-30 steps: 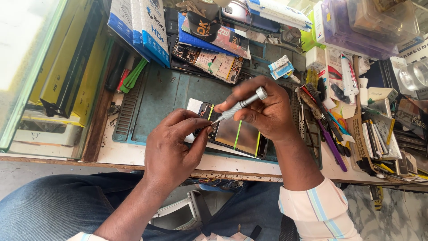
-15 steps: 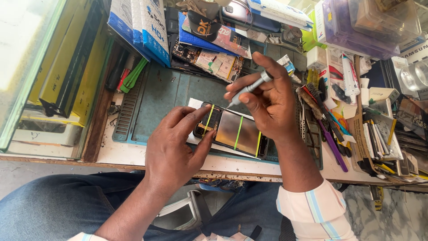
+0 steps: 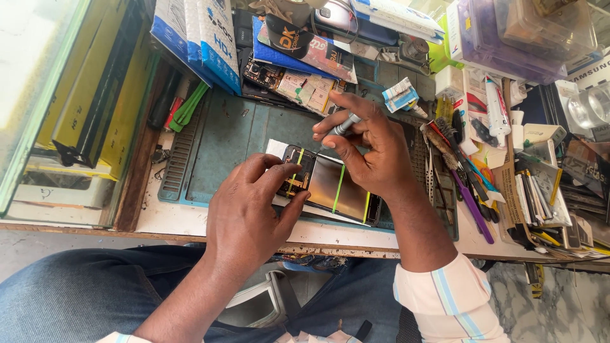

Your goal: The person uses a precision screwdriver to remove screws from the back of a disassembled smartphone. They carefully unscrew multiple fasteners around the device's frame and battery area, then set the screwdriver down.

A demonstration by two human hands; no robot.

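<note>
Screwdriver (image 3: 342, 127) now tipped down to the opened phone (image 3: 330, 187), pinched by right hand (image 3: 372, 152) fingers, left hand (image 3: 251, 213) fingers pressed on the phone's end.

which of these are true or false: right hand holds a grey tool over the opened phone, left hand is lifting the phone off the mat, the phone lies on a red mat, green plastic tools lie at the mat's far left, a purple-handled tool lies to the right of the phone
1. The right hand holds a grey tool over the opened phone. True.
2. The left hand lifts the phone off the mat. False: the phone lies flat, with the fingers resting on its end.
3. The phone lies on a red mat. False: the mat is blue-green.
4. Green plastic tools lie at the mat's far left. True.
5. A purple-handled tool lies right of the phone. True.
</note>
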